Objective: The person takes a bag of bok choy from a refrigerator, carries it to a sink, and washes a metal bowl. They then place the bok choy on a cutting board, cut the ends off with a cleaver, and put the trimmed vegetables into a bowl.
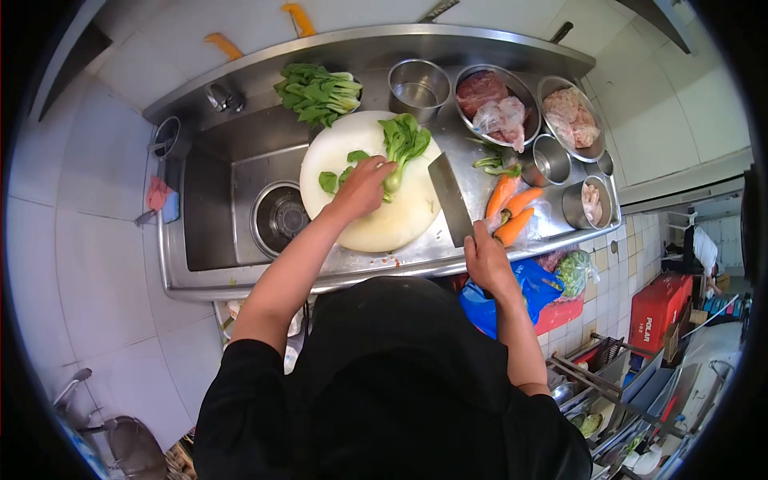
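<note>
Hidden/unclear:
- The cleaver (450, 200) handle is buried in the right hand (484, 258). Can't tell if the blade rests on the steel counter (400, 260) or is lifted.
- The bok choy (400, 148) stem base is partly under the left hand (364, 188) fingers.
- The counter's front edge is cut off by the person's black top.
- Pic corners are dark.

Items:
1. Bok choy: on the far half of the round white cutting board (376, 228). Long axis runs away from the person, stem end near, leaves twd the back wall. Loose leaf pieces (330, 180) lie just left of the hand.
2. Cleaver: blade's long axis runs away from the person, tip leaning slightly left, along the board's right rim.
3. Left hand: fingers curled down, pressing on the bok choy stem.
4. Right hand: closed round the cleaver handle, at the counter's near edge.
5. Carrots (512, 210): 3 pcs, just right of the blade, tips twd the person.
6. Greens bunch (320, 92): behind the board.
7. Steel bowls w/ meat (496, 108): back right.
8. Sink (216, 208): left of the board.

Writing: the red crate (656, 308) on the floor at right reads "POLAR". The smaller line under it is illegible.
</note>
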Demonstrator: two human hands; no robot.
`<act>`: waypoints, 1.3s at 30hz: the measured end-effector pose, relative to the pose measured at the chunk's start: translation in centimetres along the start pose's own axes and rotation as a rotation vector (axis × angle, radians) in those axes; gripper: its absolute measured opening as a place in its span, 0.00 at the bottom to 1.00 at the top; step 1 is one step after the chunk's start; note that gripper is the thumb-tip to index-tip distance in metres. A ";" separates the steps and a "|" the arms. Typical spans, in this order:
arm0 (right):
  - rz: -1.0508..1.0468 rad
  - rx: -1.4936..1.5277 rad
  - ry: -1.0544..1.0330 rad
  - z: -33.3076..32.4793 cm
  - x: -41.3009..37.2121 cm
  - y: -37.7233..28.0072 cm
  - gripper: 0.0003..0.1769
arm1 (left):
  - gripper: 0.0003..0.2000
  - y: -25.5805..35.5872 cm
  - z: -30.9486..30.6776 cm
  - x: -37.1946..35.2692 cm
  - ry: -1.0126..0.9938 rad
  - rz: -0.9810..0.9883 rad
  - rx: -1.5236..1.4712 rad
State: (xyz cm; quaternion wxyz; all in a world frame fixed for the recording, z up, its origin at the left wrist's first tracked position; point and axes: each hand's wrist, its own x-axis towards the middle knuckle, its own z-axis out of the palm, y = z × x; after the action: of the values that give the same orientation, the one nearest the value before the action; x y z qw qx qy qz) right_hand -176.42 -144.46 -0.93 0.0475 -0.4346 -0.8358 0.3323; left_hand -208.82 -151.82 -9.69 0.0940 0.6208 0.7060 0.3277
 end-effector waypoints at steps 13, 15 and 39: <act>-0.011 -0.073 -0.064 2.5 -0.3 -0.7 0.09 | 0.22 3.1 4.7 1.0 -0.117 -0.225 -0.205; -0.056 -0.123 -0.060 2.6 -0.2 -0.9 0.09 | 0.24 3.1 4.7 1.0 -0.087 -0.172 -0.108; 0.006 -0.185 -0.204 3.0 7.5 -2.0 0.15 | 0.17 1.1 5.7 -2.3 -0.086 -0.030 -0.131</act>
State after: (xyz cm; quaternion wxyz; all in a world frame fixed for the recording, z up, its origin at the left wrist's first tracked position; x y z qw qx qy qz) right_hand -183.54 -141.13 -3.63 -0.0791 -0.4037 -0.8619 0.2964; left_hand -204.40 -151.94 -14.07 0.1694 0.6159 0.6878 0.3448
